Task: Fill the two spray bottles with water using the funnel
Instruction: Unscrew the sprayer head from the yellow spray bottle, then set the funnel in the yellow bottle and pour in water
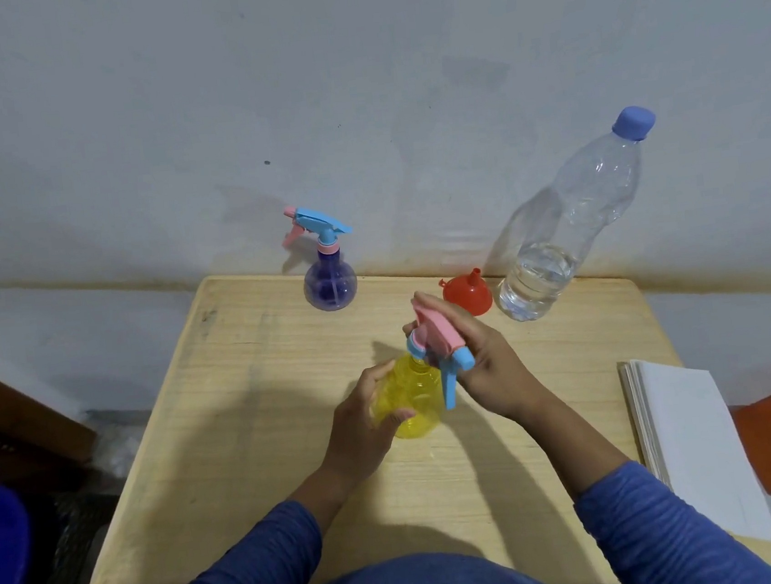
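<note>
- The task is looking to be at its early part: the yellow spray bottle (411, 396) is standing near the middle of the wooden surface (243, 402) and its pink and blue spray head (436, 343) is sitting on the neck, so no water can be going in yet.
- The purple spray bottle (328, 276) is standing at the far edge of the surface with its own spray head on. It is well apart from both hands and nobody is touching it.
- The red funnel (466, 290) is lying mouth-down near the far edge, just beside the clear water bottle (558, 235), which is carrying its blue cap and is holding water only in its lower part.
- So what is remaining, in my judgement, is almost everything: opening both spray bottles, placing the funnel, pouring, and closing them.
- The left hand (365, 429) is wrapping its fingers and thumb around the yellow body, keeping it steady.
- The right hand (481, 358) is reaching in from the right and its fingers are curling around the spray head, probably for unscrewing it.
</note>
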Demonstrator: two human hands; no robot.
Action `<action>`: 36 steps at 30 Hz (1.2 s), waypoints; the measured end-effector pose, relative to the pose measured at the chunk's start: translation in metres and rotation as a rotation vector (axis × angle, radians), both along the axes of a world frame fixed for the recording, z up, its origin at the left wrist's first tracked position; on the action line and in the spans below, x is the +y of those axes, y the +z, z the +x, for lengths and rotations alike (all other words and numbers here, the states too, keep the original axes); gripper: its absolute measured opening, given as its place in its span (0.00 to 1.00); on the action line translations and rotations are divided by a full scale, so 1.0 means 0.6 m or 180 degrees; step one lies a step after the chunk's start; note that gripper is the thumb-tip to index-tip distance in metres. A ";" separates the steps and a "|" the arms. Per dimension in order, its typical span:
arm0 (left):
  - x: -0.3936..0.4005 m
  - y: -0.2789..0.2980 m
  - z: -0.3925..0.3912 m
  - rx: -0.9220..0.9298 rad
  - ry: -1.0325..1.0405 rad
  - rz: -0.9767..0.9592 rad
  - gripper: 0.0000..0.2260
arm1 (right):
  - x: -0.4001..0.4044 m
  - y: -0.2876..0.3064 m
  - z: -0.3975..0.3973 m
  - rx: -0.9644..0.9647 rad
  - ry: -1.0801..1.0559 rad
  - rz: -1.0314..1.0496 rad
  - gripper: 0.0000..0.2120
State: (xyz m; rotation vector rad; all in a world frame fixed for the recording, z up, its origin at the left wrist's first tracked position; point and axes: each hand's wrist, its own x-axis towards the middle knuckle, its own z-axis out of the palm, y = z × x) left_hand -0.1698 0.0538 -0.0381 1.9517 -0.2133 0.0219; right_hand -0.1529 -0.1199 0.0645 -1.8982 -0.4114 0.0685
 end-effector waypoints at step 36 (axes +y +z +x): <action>-0.007 0.013 -0.012 0.0336 0.0161 -0.0004 0.25 | -0.073 -0.135 0.080 0.1027 -0.0932 -0.1791 0.31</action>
